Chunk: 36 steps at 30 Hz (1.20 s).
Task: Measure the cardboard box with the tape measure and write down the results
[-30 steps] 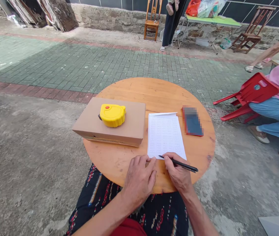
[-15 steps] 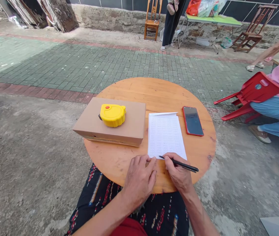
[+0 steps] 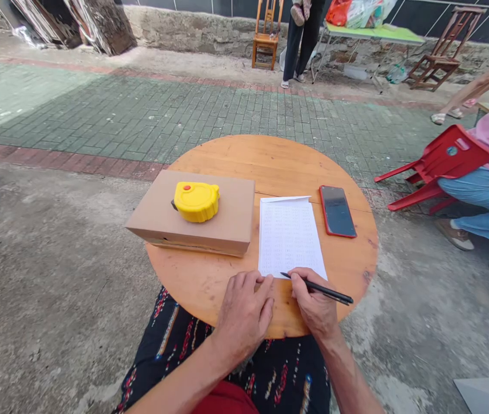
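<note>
A black pen [image 3: 328, 291] is pinched in my right hand [image 3: 316, 307], its tip at the lower edge of a white sheet of paper [image 3: 289, 230] covered in rows of small writing. My left hand [image 3: 246, 310] lies on the table, fingers loosely bent and holding nothing, with the fingertips at the sheet's lower left corner. Up and to the left, a yellow tape measure [image 3: 196, 202] with a red button rests on a closed cardboard box [image 3: 235, 224]. To the right of the paper lies a phone [image 3: 338, 211] in a red case.
Everything stands on a round wooden table [image 3: 265, 152]. At the right, a person in pink sits on a red plastic chair [image 3: 446, 158]. Farther back are a standing person's legs [image 3: 298, 49], a green folding table [image 3: 377, 34] with bags, and wooden chairs [image 3: 265, 43].
The pen's tip has shifted slightly to the right along the paper's lower edge, with my right hand moving along. My left hand stays in place.
</note>
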Tool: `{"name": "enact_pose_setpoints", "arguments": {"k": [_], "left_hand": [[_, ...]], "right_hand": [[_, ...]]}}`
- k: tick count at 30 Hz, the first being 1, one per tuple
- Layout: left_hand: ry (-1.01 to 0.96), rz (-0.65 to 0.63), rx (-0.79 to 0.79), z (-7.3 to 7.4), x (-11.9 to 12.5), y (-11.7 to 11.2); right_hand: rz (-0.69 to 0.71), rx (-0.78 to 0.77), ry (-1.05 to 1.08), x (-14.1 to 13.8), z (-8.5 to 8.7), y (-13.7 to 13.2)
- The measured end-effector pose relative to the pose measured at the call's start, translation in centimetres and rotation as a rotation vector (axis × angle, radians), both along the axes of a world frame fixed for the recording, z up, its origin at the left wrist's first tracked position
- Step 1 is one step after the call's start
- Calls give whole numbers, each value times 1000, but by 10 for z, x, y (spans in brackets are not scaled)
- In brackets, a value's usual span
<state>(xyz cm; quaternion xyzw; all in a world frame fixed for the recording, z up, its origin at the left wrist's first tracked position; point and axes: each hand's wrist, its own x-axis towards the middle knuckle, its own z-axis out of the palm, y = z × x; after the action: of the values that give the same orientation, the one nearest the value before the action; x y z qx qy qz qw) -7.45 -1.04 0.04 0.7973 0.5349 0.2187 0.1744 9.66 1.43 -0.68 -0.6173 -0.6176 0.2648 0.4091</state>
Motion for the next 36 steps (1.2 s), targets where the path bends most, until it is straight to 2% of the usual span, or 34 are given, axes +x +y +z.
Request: {"name": "enact_pose_setpoints", "arguments": {"k": [11,17,24,31,36], "left_hand": [[4,-6,-1,2,0,-2],[-2,-4,-4,0,-1,-1],[7,-1,-1,-2,-1,-1],[3,-2,4,-3,-1,0],[-2,0,9,-2,-1,-1]], "right_hand": [[-6,3,-7,-2,1,0],[2,-34,32,1,-2,-1],[11,-5,21,-1,-2,2],[-75,17,45,3,-8,-3],[-81,6,66,2,-8,-2]]}}
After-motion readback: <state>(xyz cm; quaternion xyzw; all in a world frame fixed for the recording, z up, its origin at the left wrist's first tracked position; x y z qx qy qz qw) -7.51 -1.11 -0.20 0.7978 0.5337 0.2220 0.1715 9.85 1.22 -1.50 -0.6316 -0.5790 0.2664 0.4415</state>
